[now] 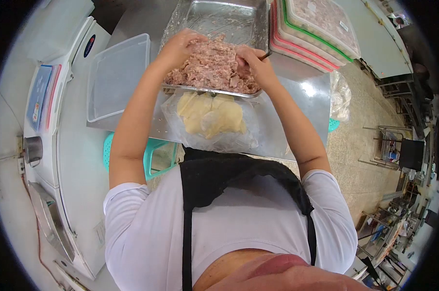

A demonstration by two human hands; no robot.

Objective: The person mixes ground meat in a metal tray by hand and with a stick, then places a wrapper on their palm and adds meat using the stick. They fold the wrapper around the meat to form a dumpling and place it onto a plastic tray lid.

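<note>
A metal tray (219,90) holds a thick mass of raw minced meat (207,63) in its near part. Over the left side of the meat, my left hand (181,47) is closed with its fingers curled inward. What lies in those fingers, if anything, is hidden. My right hand (256,64) grips a thin tool with a dark handle (265,56) at the meat's right side; the tool's working end is hard to see. In front of the tray, a pile of pale yellow dough wrappers (212,116) rests on a clear plastic bag (175,127).
Stacked lidded plastic boxes (321,24) stand right of the tray on the metal table (289,114). A clear plastic lid (118,77) lies at left, near a white appliance (78,145). Below the table is a turquoise stool (154,155); a plastic bag (340,94) hangs at right.
</note>
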